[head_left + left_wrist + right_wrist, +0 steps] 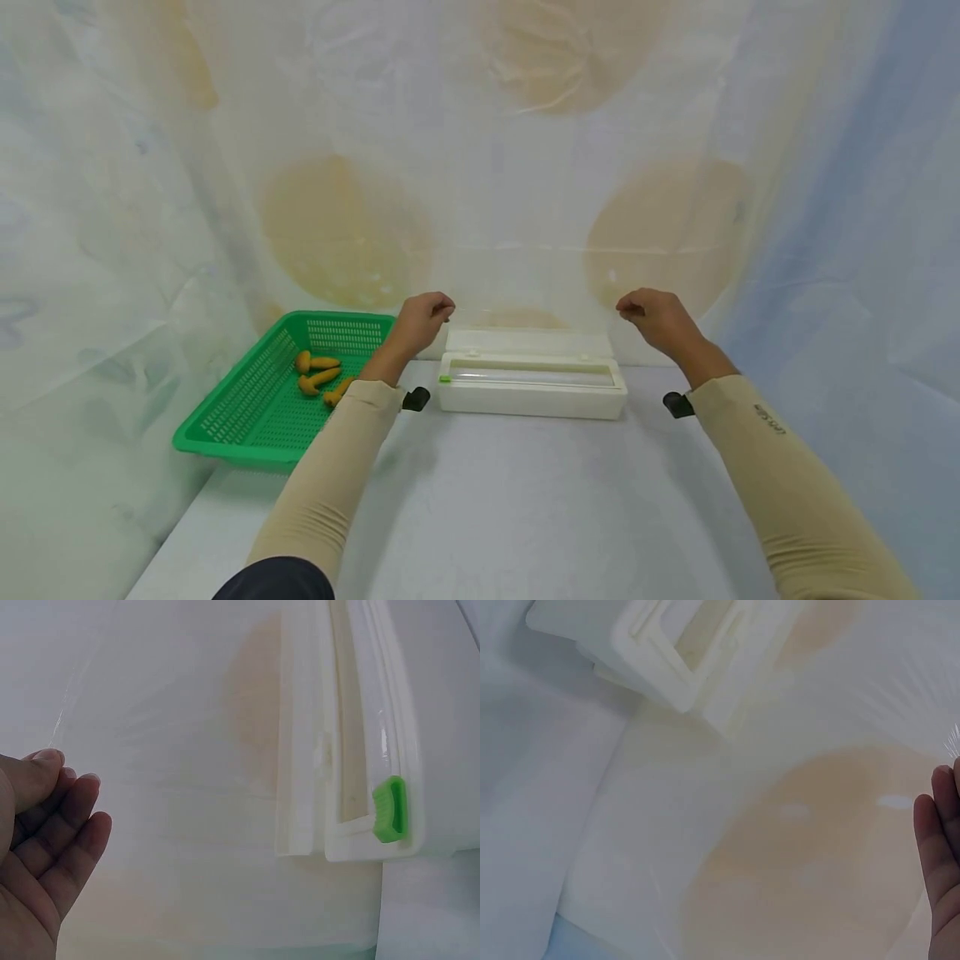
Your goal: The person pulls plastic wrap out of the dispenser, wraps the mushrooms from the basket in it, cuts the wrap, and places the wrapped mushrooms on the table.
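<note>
Between hands (426,318) (657,318), clear film (59,720), box (531,402) below, lying crosswise

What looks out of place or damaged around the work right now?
One mild oddity: the green basket's rim appears to jut past the table's left edge; I can't tell whether its base does too. The mushrooms lie inside, and the white dispenser sits upright, lid raised. I see no spill or damage.

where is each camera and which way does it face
Head: on head, facing forward and down at white box and green basket; left hand, right hand, sleeves show.
Left wrist: on that wrist, facing the box end with green slider; left hand shows, pinching film.
Right wrist: on that wrist, facing the box's other end; right hand partly shows.
Both wrist views show the box.
</note>
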Available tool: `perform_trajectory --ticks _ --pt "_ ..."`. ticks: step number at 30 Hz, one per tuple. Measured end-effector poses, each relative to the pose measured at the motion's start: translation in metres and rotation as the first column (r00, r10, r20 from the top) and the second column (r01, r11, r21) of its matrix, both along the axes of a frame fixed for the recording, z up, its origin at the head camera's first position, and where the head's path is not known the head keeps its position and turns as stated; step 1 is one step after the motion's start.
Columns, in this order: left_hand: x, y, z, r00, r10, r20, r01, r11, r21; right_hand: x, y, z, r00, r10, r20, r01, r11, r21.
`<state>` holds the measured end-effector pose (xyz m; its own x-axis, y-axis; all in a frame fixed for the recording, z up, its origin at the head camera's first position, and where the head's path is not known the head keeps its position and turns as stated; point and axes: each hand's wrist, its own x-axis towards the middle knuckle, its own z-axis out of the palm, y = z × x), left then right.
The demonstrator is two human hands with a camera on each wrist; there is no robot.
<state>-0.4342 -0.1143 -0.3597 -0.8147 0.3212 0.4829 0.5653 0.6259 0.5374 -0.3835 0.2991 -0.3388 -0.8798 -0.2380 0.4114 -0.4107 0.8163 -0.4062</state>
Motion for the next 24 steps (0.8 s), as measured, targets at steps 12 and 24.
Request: perform_trajectory --ticks 12,24 --pt "-0.004 0.003 0.012 0.999 -0.001 -0.046 0.003 0.999 0.037 0.000 0.000 0.011 0.999 -0.012 -0.042 0.011 1.000 -0.013" --pt "-0.004 0.001 0.028 0.997 -0.001 -0.078 0.006 0.998 0.064 0.002 -0.003 0.028 0.998 -0.013 -0.070 0.011 1.000 -0.026"
